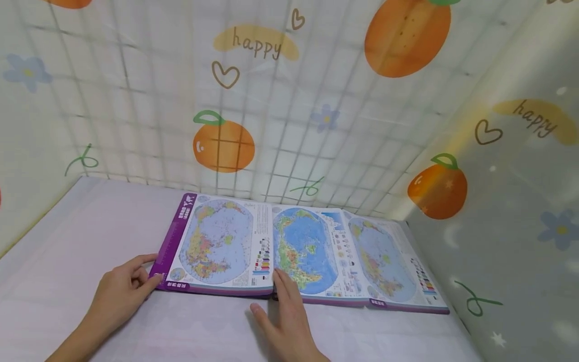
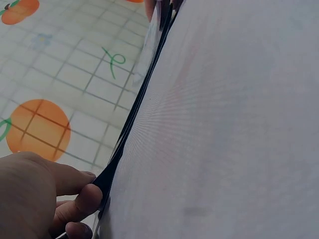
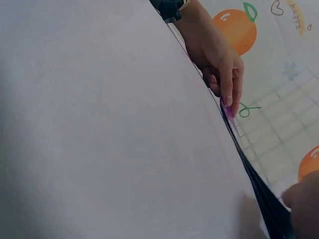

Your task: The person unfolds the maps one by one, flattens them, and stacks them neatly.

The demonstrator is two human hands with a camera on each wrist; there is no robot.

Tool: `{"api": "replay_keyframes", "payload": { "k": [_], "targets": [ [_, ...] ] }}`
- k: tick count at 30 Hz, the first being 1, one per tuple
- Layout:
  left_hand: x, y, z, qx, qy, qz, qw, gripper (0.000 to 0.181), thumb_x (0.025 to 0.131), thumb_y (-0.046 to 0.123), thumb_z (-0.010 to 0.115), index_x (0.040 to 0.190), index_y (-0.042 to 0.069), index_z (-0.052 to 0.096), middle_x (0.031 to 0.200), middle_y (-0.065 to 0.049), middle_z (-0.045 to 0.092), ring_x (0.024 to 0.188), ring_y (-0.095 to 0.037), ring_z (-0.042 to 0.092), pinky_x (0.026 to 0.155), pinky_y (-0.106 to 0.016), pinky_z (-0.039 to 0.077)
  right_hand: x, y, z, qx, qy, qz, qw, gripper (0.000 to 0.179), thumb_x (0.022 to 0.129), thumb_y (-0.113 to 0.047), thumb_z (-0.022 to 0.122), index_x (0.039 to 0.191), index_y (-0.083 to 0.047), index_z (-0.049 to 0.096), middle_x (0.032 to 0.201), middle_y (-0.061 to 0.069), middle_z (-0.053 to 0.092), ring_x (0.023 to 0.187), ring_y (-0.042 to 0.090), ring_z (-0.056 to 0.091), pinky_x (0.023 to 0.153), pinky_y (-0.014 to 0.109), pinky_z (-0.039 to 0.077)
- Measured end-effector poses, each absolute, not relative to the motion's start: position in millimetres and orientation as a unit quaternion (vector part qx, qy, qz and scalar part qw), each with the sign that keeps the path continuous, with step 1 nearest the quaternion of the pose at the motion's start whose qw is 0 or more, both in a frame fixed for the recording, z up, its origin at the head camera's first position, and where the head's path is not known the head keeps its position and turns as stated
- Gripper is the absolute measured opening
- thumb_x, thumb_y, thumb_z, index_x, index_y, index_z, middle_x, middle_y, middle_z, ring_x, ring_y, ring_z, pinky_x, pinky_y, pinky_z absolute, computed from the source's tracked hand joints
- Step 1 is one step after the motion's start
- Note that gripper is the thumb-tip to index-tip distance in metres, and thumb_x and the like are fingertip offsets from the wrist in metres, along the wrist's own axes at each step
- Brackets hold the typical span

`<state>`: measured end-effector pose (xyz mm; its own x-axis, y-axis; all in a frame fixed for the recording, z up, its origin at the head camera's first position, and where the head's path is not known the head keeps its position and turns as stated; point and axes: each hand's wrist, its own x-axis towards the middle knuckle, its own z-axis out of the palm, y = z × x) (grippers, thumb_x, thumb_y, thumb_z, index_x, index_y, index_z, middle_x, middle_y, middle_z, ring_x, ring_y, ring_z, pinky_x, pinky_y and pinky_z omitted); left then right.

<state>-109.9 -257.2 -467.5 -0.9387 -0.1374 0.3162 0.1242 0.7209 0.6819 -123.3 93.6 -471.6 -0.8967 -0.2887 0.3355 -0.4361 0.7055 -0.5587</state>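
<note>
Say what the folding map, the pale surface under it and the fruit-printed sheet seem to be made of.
Folding map: likely coated or laminated paper, smooth, with crisp print and stiff-looking panels; gloss unclear.
Pale surface: matte, perhaps cloth, since it shows no clear reflections.
Fruit-printed sheet: thin, translucent plastic or fabric; the grid shows through.

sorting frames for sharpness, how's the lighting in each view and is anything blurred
Head view: brightest, the fold-out map with fine print too small to read, a yellowish glow on the printed sheeting at right; left wrist view: dimmer, ripple lines fanning across the pale tabletop; right wrist view: also dim, the right hand blurred at the lower right edge.
</note>
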Motion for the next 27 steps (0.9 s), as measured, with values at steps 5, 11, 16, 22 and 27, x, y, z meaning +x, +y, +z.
{"api": "replay_keyframes", "payload": {
  "k": [5, 11, 16, 22, 27],
  "targets": [
    [-108.7, -260.1, -465.2, 0.008, -0.914, -0.374, 0.157, 0.047, 0.096, 0.022, 0.078, 0.137, 0.004, 0.065, 0.062, 0.012, 0.058, 0.051, -0.004, 0.043, 0.061, -0.026, 0.034, -128.9, 91.2, -469.3, 0.171, -0.889, 0.401, 0.141, 0.052, 0.104, -0.03, 0.069, 0.148, -0.009, 0.054, 0.148, 0.008, 0.06, 0.14, 0.03, 0.055, 0.112, 0.055, 0.045],
    [-103.6, -266.3, -465.7, 0.012, -0.922, -0.362, 0.135, 0.049, 0.097, 0.026, 0.078, 0.14, 0.007, 0.063, 0.061, 0.013, 0.059, 0.052, -0.004, 0.044, 0.065, -0.026, 0.034, -134.8, 85.8, -466.5, 0.089, -0.849, 0.513, 0.091, 0.037, 0.103, -0.04, 0.068, 0.133, -0.019, 0.064, 0.126, -0.001, 0.07, 0.109, 0.014, 0.069, 0.091, 0.032, 0.056],
    [-100.4, -268.1, -467.7, 0.01, -0.924, -0.359, 0.134, 0.048, 0.096, 0.025, 0.078, 0.138, 0.006, 0.063, 0.061, 0.014, 0.059, 0.053, -0.004, 0.043, 0.063, -0.026, 0.033, -138.3, 83.1, -467.8, 0.094, -0.816, 0.565, 0.073, 0.036, 0.099, -0.028, 0.076, 0.131, -0.017, 0.062, 0.098, -0.001, 0.08, 0.087, 0.01, 0.072, 0.078, 0.024, 0.057],
    [-101.9, -264.2, -469.5, 0.002, -0.921, -0.362, 0.143, 0.047, 0.095, 0.023, 0.079, 0.137, 0.006, 0.063, 0.06, 0.015, 0.058, 0.053, -0.004, 0.042, 0.063, -0.026, 0.033, -138.5, 88.3, -469.9, 0.106, -0.827, 0.547, 0.078, 0.047, 0.098, -0.018, 0.077, 0.141, -0.021, 0.059, 0.085, -0.006, 0.079, 0.085, 0.005, 0.07, 0.077, 0.022, 0.056],
    [-105.0, -258.8, -469.5, 0.0, -0.918, -0.373, 0.135, 0.048, 0.096, 0.023, 0.079, 0.139, 0.007, 0.062, 0.06, 0.014, 0.059, 0.053, -0.004, 0.043, 0.064, -0.026, 0.033, -137.9, 93.9, -468.8, 0.109, -0.83, 0.541, 0.077, 0.036, 0.099, -0.015, 0.076, 0.132, -0.027, 0.067, 0.083, -0.006, 0.078, 0.078, 0.007, 0.066, 0.074, 0.023, 0.054]
  ]
}}
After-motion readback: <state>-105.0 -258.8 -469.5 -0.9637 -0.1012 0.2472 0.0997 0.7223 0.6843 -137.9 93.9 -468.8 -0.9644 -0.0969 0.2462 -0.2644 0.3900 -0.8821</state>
